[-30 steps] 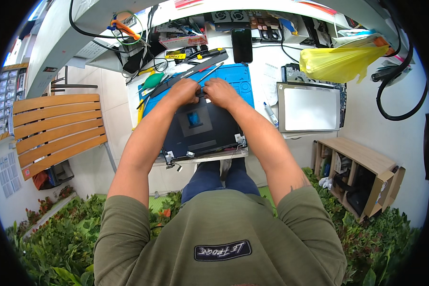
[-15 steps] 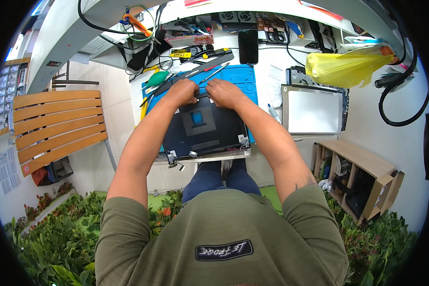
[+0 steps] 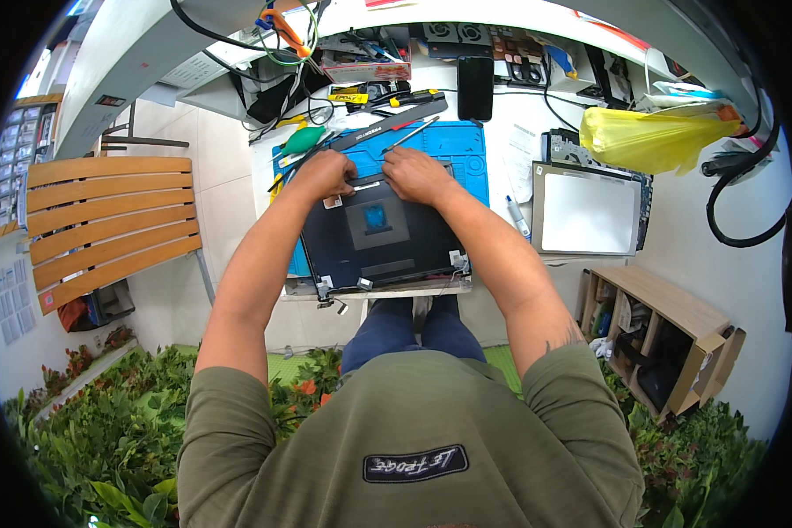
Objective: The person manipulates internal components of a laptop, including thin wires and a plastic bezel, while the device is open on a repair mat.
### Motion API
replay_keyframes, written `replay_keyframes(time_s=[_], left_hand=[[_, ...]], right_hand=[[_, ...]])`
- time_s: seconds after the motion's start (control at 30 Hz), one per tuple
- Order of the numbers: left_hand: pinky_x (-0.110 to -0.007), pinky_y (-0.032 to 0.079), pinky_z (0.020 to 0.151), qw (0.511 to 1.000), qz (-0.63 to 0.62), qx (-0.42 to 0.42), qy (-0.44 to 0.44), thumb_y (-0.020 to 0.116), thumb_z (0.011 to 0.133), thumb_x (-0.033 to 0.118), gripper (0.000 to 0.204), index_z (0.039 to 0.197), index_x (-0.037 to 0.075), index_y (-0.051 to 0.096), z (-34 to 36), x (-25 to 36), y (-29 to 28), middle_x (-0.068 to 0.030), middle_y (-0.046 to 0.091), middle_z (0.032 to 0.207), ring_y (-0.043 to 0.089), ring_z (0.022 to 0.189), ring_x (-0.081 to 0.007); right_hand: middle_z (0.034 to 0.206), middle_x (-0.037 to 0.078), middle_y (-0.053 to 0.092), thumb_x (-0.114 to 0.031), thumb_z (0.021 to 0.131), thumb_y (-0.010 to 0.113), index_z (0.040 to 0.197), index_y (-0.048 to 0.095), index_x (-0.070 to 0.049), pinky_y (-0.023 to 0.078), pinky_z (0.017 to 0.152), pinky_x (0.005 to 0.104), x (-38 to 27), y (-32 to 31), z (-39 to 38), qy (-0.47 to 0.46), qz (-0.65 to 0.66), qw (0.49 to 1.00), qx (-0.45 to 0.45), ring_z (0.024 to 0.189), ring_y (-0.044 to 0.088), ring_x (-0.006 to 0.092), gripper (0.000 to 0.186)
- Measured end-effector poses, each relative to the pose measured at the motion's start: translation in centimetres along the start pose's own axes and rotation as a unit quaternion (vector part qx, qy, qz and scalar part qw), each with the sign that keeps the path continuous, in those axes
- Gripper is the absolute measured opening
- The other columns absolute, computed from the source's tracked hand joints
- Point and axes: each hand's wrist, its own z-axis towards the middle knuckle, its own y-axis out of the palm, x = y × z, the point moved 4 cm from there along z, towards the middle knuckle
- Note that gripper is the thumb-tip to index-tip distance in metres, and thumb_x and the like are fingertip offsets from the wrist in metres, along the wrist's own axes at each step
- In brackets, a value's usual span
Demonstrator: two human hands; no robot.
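A black laptop lid cover (image 3: 333, 246) lies in front of me, its hinges and loose cable ends at the near edge. Blue shows through a square in its middle. At the far edge, toward the left corner, my left hand (image 3: 328, 173) is closed with bent fingers pinching the rim. My right hand (image 3: 416, 176) is closed on the same edge, further right. The fingertips of both hands are partly hidden. Beneath the cover lies a blue work mat (image 3: 471, 158). Beyond my hands rest a long dark strip (image 3: 361, 135) and a thin metal tool (image 3: 411, 134).
A black phone (image 3: 475, 88) lies at the back. On the right are a pale panel in a dark frame (image 3: 590, 211), a glue tube (image 3: 517, 216) and a hanging yellow bag (image 3: 656, 139). A green bulb blower (image 3: 304, 141) and cables lie back left. A slatted wooden bench (image 3: 113, 220) stands left.
My left hand has moved left along the far edge, away from my right hand, uncovering more of that edge. The view has shifted slightly, so the table appears further right.
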Motion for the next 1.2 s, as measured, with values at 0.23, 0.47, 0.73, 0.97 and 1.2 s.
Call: replay_keyframes(time_s=[0.23, 0.47, 0.73, 0.97, 1.2], left_hand=[[-0.043, 0.056, 0.082, 1.000, 0.005, -0.005, 0.016, 0.085, 0.076, 0.022, 0.028, 0.099, 0.007, 0.079, 0.8, 0.6, 0.0, -0.0183, 0.075, 0.091, 0.072, 0.089, -0.0360], [-0.043, 0.056, 0.081, 1.000, -0.020, 0.008, 0.023, 0.085, 0.071, 0.020, 0.031, 0.098, 0.007, 0.078, 1.0, -0.7, 0.8, -0.0164, 0.075, 0.090, 0.072, 0.089, -0.0354], [-0.042, 0.057, 0.080, 0.998, 0.006, 0.038, 0.049, 0.083, 0.068, 0.020, 0.032, 0.096, 0.006, 0.078, 0.9, -0.1, 0.6, -0.0145, 0.075, 0.088, 0.073, 0.088, -0.0343], [-0.042, 0.057, 0.081, 0.999, -0.001, 0.020, 0.031, 0.083, 0.067, 0.018, 0.034, 0.098, 0.006, 0.077, 0.8, -0.1, 0.4, -0.0153, 0.076, 0.090, 0.073, 0.090, -0.0345], [-0.042, 0.057, 0.083, 1.000, -0.010, -0.001, 0.017, 0.085, 0.068, 0.018, 0.035, 0.101, 0.006, 0.077, 0.9, -0.2, 0.4, -0.0150, 0.076, 0.094, 0.073, 0.094, -0.0341]], right_hand=[[0.101, 0.009, 0.067, -0.013, 0.086, 0.066, 0.088, 0.070, -0.005, 0.054, 0.092, 0.0418, 0.0, 0.9, 1.2, -0.030, 0.035, 0.999, -0.028, 0.107, 0.064, 0.0285, 0.009], [0.101, 0.009, 0.067, -0.013, 0.091, 0.057, 0.092, 0.069, -0.005, 0.057, 0.087, 0.0403, -0.3, 1.7, 1.8, -0.058, -0.018, 0.997, -0.041, 0.104, 0.065, 0.0282, 0.014], [0.102, 0.011, 0.066, -0.013, 0.092, 0.055, 0.094, 0.068, -0.004, 0.057, 0.088, 0.0396, -0.8, 1.4, 1.7, -0.058, -0.053, 0.996, -0.049, 0.103, 0.065, 0.0281, 0.016], [0.103, 0.011, 0.067, -0.012, 0.092, 0.055, 0.096, 0.068, -0.004, 0.057, 0.089, 0.0402, -0.9, 1.1, 2.2, -0.072, -0.042, 0.994, -0.077, 0.105, 0.066, 0.0290, 0.016], [0.109, 0.013, 0.068, -0.011, 0.091, 0.058, 0.100, 0.068, -0.003, 0.055, 0.094, 0.0413, -0.2, 0.9, 2.7, -0.048, -0.004, 0.992, -0.115, 0.109, 0.066, 0.0303, 0.016]])
